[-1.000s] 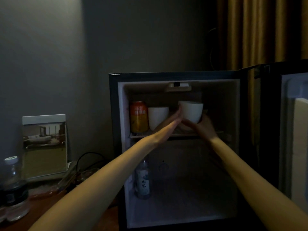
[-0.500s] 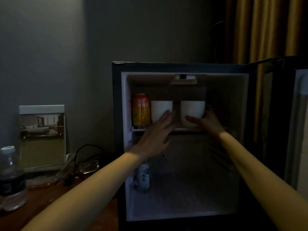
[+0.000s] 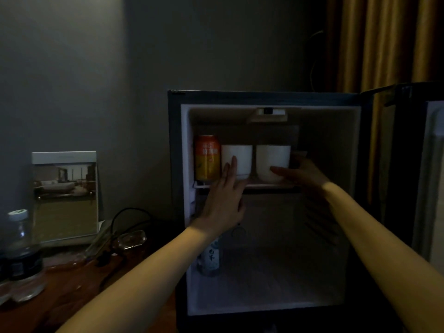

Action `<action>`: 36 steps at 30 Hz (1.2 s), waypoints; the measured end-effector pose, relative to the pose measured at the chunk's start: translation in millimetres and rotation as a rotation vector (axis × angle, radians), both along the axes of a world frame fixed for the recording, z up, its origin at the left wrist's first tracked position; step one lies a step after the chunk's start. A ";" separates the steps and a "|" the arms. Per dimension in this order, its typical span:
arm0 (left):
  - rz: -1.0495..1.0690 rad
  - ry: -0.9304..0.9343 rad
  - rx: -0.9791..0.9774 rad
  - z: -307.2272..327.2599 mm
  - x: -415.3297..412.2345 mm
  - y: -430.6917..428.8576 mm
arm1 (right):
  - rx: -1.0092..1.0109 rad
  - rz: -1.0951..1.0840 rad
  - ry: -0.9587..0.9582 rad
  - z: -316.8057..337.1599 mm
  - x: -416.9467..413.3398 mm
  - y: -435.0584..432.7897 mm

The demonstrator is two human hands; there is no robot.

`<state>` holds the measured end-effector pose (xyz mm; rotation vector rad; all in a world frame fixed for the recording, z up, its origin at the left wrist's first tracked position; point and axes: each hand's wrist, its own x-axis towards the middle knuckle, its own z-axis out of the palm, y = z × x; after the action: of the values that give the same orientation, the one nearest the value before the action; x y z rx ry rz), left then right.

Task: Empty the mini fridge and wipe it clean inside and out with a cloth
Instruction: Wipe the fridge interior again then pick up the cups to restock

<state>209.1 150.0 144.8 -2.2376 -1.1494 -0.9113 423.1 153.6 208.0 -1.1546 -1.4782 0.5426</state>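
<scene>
Fridge (image 3: 175, 188) stands open on the right part of the scene, with its door (image 3: 408, 169) swung out to the right, edge toward the camera. On the upper shelf (image 3: 264, 185), near its front edge, three things stand in a row: an orange can (image 3: 207, 157) against the left wall, then the left cup (image 3: 242, 153) just beside it, then the right cup (image 3: 272, 156), with only a thin dark gap between the two cups. The left hand (image 3: 223, 203) reaches up in front of the shelf edge, its fingers straight and pressed together, the tips lying over the front of the left cup; I cannot tell if they really touch it. The right hand (image 3: 305, 174) holds the right cup: the thumb lies across its lower front and the other fingers curl round its right side, partly hidden. To the right of this cup the shelf is free up to the inner wall, and there is room above both cups under the lamp box (image 3: 268, 115). Below the shelf, a small bottle (image 3: 209, 260) stands at the left wall, behind the left forearm, and the floor to its right is open. Left of the fridge, on the wooden desk (image 3: 72, 287), are a water bottle (image 3: 20, 255), a standing picture card (image 3: 64, 195) and a black cable (image 3: 125, 219).
</scene>
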 end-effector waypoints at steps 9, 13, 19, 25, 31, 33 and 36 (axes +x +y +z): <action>0.009 0.001 -0.051 1.9 1.9 -4.9 | 0.029 -0.021 -0.076 3.2 -6.9 4.7; 0.031 -0.002 -0.060 2.0 4.3 -6.1 | 0.047 -0.002 -0.095 -0.3 -7.7 7.0; 0.065 0.036 -0.056 -0.3 2.8 -7.5 | 0.081 -0.032 -0.095 -4.6 -11.0 8.3; 0.055 0.045 -0.082 0.8 0.5 -11.2 | 0.170 -0.120 -0.076 -17.2 -17.6 7.2; 0.056 0.089 -0.084 -1.9 -5.3 -13.8 | 0.241 -0.236 -0.072 -37.2 -24.2 13.3; 0.044 0.103 -0.082 -4.3 -8.7 -16.4 | 0.290 -0.299 -0.184 -48.0 -24.6 15.9; 0.030 0.071 -0.099 -10.8 -15.9 -23.6 | 0.321 -0.490 -0.389 -71.7 -32.4 14.4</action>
<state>193.2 126.4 134.0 -2.3055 -1.2162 -0.7723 390.7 168.0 136.3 -1.3464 -1.4607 -0.2622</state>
